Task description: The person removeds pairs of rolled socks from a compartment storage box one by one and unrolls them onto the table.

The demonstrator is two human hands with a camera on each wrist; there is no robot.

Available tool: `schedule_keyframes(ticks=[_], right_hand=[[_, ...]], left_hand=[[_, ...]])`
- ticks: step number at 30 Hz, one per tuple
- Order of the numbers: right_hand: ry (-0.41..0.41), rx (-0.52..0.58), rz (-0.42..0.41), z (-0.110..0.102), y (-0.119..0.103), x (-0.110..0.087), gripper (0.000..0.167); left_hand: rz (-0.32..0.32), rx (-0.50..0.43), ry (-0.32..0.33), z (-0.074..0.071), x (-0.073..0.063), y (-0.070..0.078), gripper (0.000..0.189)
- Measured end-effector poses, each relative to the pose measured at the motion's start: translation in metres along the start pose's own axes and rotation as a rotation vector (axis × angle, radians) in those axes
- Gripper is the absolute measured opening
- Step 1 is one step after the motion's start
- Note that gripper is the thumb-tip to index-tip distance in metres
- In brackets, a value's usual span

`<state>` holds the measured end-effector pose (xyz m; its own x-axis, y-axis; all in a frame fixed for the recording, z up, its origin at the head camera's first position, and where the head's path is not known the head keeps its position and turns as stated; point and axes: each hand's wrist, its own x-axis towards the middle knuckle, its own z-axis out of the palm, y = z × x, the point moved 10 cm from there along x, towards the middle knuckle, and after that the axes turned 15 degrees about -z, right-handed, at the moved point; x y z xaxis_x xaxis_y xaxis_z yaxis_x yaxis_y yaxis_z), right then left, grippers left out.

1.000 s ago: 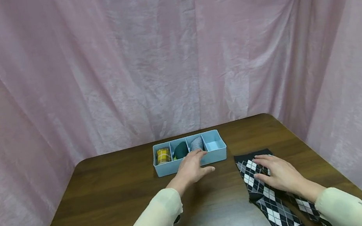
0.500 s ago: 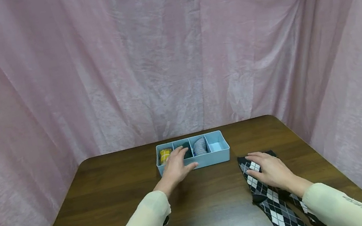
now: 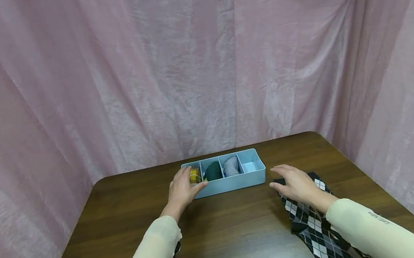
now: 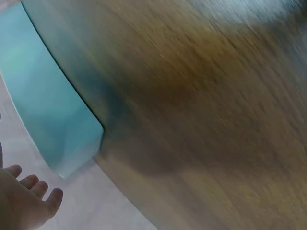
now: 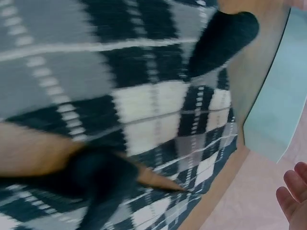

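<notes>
A pale blue divided box (image 3: 236, 182) stands near the table's far edge. In its compartments sit a yellow plaid rolled sock (image 3: 195, 176), a dark green bundle (image 3: 213, 171) and a grey-blue striped bundle (image 3: 231, 166). My left hand (image 3: 181, 190) is at the box's left end, fingers by the rim and thumb in front of the wall. Relaxed fingers of my right hand (image 3: 296, 183) hover over the upper part of a pair of black, grey and white argyle socks (image 3: 317, 238), its thumb toward the box. The socks (image 5: 148, 110) fill much of the right wrist view.
The brown wooden table (image 3: 123, 214) has rounded far corners. A pink velvety curtain (image 3: 181, 70) hangs behind it and along both sides. Light glares off the tabletop between the forearms.
My left hand has moved left across the front of the box to its left end. My right hand has shifted a little left and farther away over the socks.
</notes>
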<state>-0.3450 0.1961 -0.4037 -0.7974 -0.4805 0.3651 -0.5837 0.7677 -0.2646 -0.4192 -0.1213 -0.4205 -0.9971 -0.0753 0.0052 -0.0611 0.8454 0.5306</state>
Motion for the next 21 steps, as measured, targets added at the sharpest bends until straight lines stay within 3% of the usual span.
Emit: schedule_keyframes(ticks=[8, 21], right_hand=[[0.035, 0.092, 0.054, 0.004, 0.001, 0.034, 0.055], [0.109, 0.367, 0.229, 0.022, 0.004, 0.082, 0.054]], left_hand=[[-0.078, -0.039, -0.04, 0.002, 0.011, -0.027, 0.096], [-0.079, -0.193, -0.093, 0.008, 0.017, -0.039, 0.089]])
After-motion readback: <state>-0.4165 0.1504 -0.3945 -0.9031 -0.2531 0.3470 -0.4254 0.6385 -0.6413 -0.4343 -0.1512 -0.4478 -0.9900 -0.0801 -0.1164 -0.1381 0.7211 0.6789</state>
